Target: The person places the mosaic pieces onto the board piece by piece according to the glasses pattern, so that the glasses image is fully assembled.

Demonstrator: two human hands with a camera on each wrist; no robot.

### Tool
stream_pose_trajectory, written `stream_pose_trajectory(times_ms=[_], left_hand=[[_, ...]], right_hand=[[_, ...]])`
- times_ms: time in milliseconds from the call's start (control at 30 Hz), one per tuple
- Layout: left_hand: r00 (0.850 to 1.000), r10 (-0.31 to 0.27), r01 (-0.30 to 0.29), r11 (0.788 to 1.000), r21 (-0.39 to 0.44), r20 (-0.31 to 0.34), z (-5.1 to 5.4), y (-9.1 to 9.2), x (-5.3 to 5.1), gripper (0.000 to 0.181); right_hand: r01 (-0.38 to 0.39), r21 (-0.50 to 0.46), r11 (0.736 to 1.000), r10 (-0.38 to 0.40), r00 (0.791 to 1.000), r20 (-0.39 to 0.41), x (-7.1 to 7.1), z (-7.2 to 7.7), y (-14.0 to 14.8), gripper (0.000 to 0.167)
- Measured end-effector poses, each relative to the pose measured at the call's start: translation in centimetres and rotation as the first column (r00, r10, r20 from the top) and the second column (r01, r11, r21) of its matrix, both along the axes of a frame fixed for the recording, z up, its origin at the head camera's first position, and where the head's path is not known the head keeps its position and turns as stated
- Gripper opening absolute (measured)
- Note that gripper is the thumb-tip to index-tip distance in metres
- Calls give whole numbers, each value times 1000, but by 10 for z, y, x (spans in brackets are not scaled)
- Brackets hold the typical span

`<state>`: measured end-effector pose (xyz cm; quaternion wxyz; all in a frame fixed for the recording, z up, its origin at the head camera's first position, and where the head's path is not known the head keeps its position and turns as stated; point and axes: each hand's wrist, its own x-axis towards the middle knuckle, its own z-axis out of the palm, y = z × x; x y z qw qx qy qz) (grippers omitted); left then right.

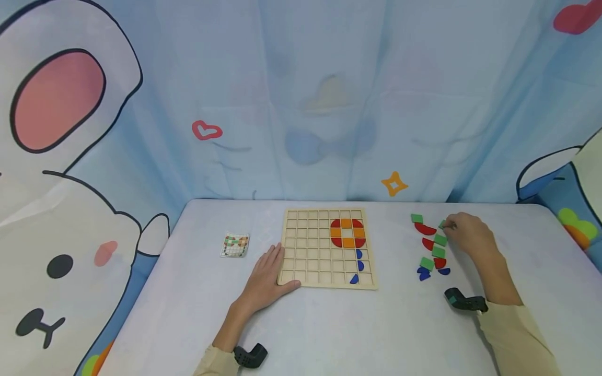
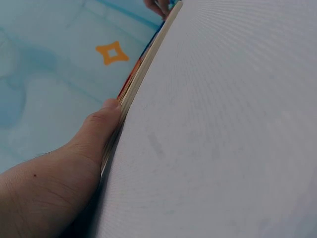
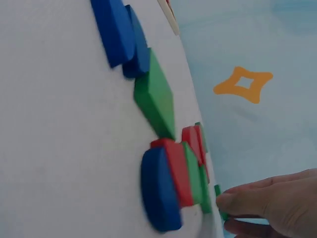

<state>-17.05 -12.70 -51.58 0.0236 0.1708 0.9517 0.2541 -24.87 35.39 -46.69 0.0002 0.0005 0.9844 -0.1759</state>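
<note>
A pale wooden grid board (image 1: 305, 250) lies mid-worktop (image 1: 400, 324), its square cells parted by thin strips; red corner pieces (image 1: 335, 224) and orange squares (image 1: 348, 242) ring one bare cell on its right side, above three curved blue pieces (image 1: 360, 266). The left hand (image 1: 265, 282) rests at its left edge, grip wide, thumb spread. Right of the board, the right hand (image 1: 472, 237), its grip narrow, pinches a partly hidden green tile (image 1: 442, 224) beside loose green, red and blue pieces (image 1: 439, 252). A pattern card (image 1: 235, 245) lies left of the board.
</note>
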Motion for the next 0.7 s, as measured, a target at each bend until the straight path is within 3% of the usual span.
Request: stream_pose_trajectory(times_ms=[100,200,267,400,500,567,700], left_hand=[[1000,-2,2,1000,-1,-2,0,-1,-1,97],[1000,-3,3,1000,-2,2,0,-1,-1,98],[1000,-2,2,1000,-4,5,0,-1,0,98],[1000,-5,5,1000,-3,4,-1,-2,-1,98],[1000,-7,7,1000,-3,7,-1,-2,0,98],[1000,-8,8,1000,-7,7,-1,-3,-1,98],[1000,-10,11,1000,-25,15,-2,-3,-2,99]], right_hand=[[-27,-41,999,24,997,-76,-2,7,-11,27],[-144,-73,987,128,974,-185,-4,15,-30,26],[-242,-83,967,215,944,-251,-5,18,-48,24],[-413,-34,910,377,859,-347,-10,17,-93,18],[-496,-22,868,466,828,-311,-15,16,-129,18],[-537,-39,843,512,823,-247,-17,14,-150,20],[-610,-70,789,594,787,-166,-25,9,-184,22]])
